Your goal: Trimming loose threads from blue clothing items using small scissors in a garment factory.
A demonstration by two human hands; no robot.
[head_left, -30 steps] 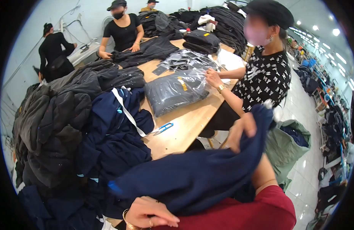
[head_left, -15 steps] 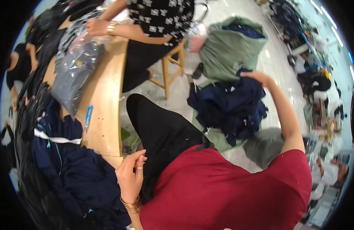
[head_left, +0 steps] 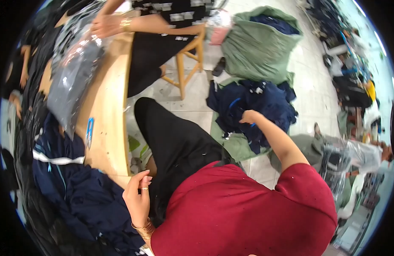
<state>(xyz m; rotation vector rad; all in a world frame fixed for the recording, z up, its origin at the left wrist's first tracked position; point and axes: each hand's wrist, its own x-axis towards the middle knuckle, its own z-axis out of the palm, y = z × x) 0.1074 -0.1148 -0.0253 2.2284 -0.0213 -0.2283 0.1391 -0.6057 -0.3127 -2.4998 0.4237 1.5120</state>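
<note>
Table (head_left: 109, 123) w/ dark navy garments (head_left: 73, 192) heaped on its left. Navy pile (head_left: 256, 106) on floor, on green sheet by green sack (head_left: 258, 47). Right hand (head_left: 249, 117) closed on pile's fabric. Left hand (head_left: 138, 197) half-curled, empty, near table edge.
</note>
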